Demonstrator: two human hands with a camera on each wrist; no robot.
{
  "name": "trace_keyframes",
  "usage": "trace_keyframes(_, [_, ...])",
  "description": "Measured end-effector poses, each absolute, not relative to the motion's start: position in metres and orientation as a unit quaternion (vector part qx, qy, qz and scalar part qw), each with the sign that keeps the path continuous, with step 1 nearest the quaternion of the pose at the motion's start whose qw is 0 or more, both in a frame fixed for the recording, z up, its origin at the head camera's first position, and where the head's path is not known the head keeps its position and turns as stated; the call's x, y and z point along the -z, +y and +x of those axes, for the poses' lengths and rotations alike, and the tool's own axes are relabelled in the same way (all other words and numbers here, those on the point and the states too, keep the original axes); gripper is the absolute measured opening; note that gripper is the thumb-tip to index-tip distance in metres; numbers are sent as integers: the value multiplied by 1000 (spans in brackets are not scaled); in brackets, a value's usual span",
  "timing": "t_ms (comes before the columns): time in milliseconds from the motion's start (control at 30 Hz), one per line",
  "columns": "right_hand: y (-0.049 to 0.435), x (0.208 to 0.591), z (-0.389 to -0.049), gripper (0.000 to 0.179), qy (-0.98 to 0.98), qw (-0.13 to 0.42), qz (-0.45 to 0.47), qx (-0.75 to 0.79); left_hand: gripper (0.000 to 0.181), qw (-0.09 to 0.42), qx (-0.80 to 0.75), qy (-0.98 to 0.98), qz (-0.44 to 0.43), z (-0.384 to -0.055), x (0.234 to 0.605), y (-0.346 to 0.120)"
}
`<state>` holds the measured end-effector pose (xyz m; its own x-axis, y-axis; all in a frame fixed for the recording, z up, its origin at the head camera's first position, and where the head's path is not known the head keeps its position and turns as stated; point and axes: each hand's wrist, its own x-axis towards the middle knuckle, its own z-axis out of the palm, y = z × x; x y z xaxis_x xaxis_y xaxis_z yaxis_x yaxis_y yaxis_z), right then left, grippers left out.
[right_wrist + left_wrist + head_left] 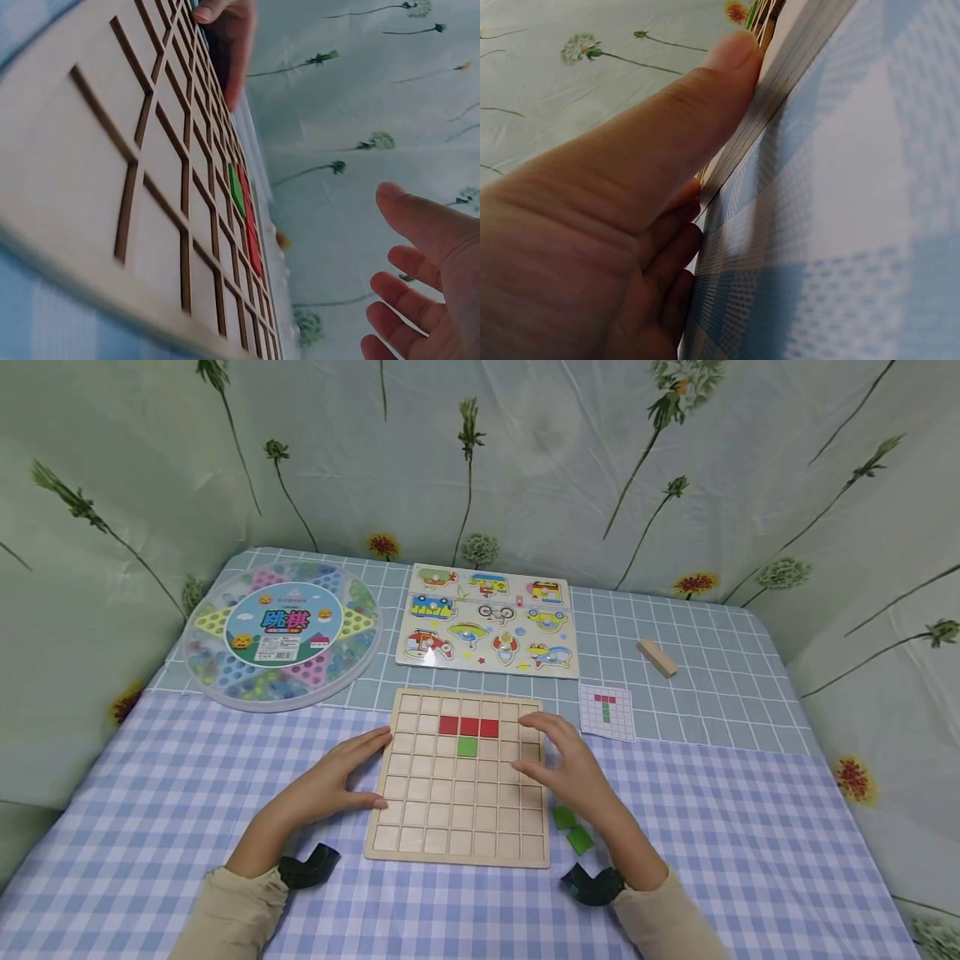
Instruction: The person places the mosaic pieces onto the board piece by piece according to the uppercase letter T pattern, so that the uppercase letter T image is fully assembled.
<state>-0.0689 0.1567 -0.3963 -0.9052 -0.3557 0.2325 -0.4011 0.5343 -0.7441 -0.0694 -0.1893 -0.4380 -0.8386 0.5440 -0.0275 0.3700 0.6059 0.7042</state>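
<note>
A wooden grid board [442,793] lies on the checked cloth in the head view. Three red square tiles [468,727] sit side by side in one of its upper rows, with a green tile [467,747] under the middle one. My left hand [322,785] touches the board's left edge with thumb and fingertips, fingers spread. Over the right side of the board hovers my right hand [570,768], its thumb and fingers apart and nothing between them. Two loose green tiles [580,840] lie on the cloth beside the board's lower right edge, near the right wrist.
A pattern card [626,718] showing a red and green T lies right of the board. Behind stand a vehicle puzzle board [487,627] and, at left, a round marble game box [281,635]. A small wooden block [657,657] lies at the back right.
</note>
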Motion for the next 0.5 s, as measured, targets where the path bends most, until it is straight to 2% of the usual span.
trace_keyframes(300, [192,395,-41,61,-891,56,176,-414,90,120,-359,889,259,-69,439,-189])
trace_keyframes(500, [201,404,-28,64,-901,44,155,-402,90,111,-358,889,263,-69,439,-189])
